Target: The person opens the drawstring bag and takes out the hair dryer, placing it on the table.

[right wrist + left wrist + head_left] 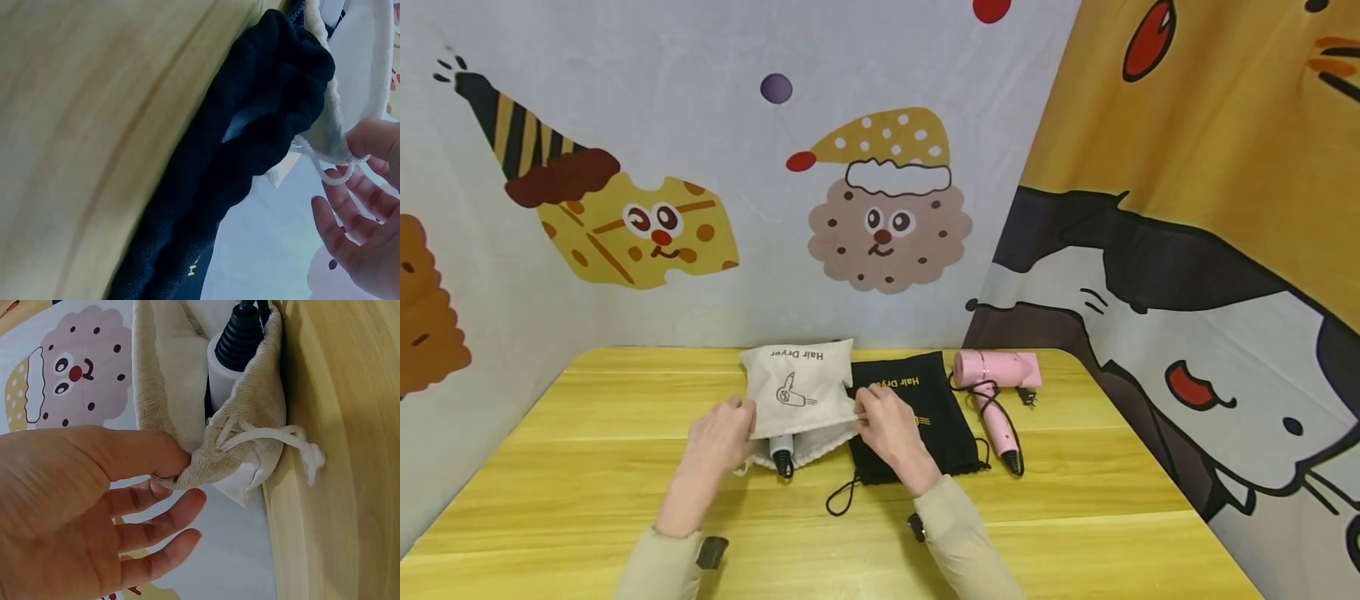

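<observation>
I see the left hand (pixel 722 432) and right hand (pixel 887 423) pinching the cream bag (pixel 801 383) at its mouth; only the head view shows me the pink dryer (pixel 1002 367).

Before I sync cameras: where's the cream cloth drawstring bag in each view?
Head: cream cloth drawstring bag just below and left of centre, between left hand and right hand.
Left wrist: upper centre, mouth gaping.
Right wrist: upper right, cut by the top edge.
Shared landmark: yellowish wood-grain tabletop; bottom, right, left respectively.
</observation>
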`<move>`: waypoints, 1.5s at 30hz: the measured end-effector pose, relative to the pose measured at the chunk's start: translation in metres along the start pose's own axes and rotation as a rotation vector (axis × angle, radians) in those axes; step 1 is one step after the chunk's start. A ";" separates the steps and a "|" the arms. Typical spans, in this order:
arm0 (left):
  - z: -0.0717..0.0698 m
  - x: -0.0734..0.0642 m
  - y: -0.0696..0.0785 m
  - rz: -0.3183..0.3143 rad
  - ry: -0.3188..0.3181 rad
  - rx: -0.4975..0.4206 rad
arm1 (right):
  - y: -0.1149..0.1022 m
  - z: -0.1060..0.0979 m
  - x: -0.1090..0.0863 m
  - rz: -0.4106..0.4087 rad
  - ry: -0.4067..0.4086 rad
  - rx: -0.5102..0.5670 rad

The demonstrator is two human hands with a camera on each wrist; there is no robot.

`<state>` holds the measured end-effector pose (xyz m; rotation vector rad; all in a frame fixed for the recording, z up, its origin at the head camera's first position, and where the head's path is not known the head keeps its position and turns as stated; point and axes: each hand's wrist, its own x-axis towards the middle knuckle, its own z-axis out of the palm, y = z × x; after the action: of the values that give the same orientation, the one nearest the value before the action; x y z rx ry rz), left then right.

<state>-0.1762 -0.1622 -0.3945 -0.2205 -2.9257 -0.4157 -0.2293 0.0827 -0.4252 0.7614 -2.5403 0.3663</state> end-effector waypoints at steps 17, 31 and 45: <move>-0.002 0.000 -0.011 -0.040 -0.056 -0.038 | 0.001 0.001 -0.004 0.040 -0.114 0.055; -0.008 -0.002 -0.003 -0.004 -0.054 -0.042 | -0.006 0.009 0.000 -0.182 -0.025 -0.091; -0.009 -0.002 0.026 0.115 0.097 0.035 | -0.018 0.002 0.020 -0.186 0.205 -0.104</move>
<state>-0.1680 -0.1404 -0.3793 -0.3522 -2.8062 -0.3466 -0.2345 0.0578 -0.4147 0.8654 -2.2581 0.2355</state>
